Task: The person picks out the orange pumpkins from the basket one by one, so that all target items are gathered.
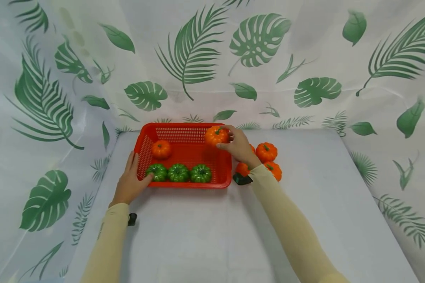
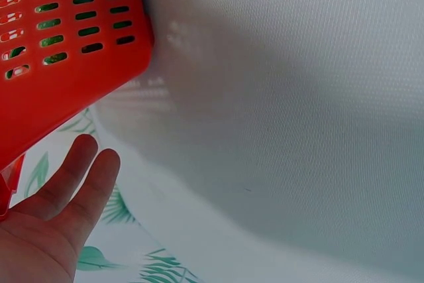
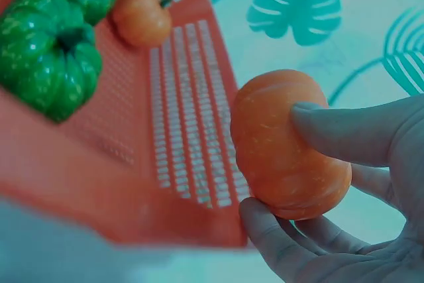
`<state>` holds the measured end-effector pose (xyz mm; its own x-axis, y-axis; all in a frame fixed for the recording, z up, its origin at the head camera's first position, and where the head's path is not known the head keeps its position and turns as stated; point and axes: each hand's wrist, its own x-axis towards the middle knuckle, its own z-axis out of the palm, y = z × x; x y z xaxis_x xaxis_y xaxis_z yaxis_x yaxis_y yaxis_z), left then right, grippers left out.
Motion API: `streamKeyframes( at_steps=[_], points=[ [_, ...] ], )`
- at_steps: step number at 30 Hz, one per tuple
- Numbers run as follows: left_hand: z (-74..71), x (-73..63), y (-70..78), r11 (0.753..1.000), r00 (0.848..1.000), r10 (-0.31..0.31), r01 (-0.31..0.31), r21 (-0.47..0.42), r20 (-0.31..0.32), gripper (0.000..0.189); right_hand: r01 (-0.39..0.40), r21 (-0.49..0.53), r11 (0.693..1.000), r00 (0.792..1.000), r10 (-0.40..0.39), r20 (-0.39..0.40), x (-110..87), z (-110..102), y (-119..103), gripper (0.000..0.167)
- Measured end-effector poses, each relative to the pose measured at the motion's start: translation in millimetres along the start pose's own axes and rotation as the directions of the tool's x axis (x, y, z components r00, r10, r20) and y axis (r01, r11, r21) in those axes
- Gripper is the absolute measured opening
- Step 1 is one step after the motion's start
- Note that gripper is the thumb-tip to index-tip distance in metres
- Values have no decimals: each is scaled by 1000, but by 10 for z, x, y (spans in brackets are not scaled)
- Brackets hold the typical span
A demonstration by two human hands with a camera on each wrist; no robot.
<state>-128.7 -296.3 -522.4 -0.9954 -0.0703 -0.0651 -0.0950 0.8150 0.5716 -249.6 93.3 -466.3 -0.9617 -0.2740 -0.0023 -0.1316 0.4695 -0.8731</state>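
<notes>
My right hand (image 1: 239,147) pinches a small orange pumpkin (image 1: 217,136) between thumb and fingers, above the right end of a red plastic basket (image 1: 184,184). In the right wrist view the orange pumpkin (image 3: 291,144) lies on its side in the grip, close to the basket rim. My left hand (image 1: 131,182) rests at the basket's front left corner, thumb over the rim and fingers straight along the outside. The left wrist view shows those fingers (image 2: 99,183) extended below the basket wall (image 2: 79,91). Inside the basket are three green pumpkins (image 1: 178,173) in a front row and one orange pumpkin (image 1: 161,149) behind.
Right of the basket, several orange pumpkins (image 1: 267,151) cluster on the white table (image 1: 198,236), partly hidden by my right forearm. Leaf-printed curtains (image 1: 198,55) stand behind and at both sides. Dark wrist-worn pieces (image 1: 242,179) show near each wrist.
</notes>
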Motion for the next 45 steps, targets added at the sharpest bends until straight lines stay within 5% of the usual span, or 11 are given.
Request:
streamKeyframes(
  at_steps=[11,26,37,45],
  points=[
    [6,-24,-3,1000,1000,14,-14,-12,-7,99,-80,109,991,988,94,-126,-324,-425,282,69],
    [-18,-18,-42,1000,1000,5,-5,-5,-18,99,-129,61,990,925,142,-353,-551,-896,665,72],
    [13,-2,-37,1000,1000,7,-7,-12,-13,100,-222,40,974,857,215,-469,-709,-1090,988,71],
    [30,-3,-13,1000,1000,14,-14,-14,-19,99,-306,94,947,784,306,-540,-840,-1149,1178,72]
  ],
)
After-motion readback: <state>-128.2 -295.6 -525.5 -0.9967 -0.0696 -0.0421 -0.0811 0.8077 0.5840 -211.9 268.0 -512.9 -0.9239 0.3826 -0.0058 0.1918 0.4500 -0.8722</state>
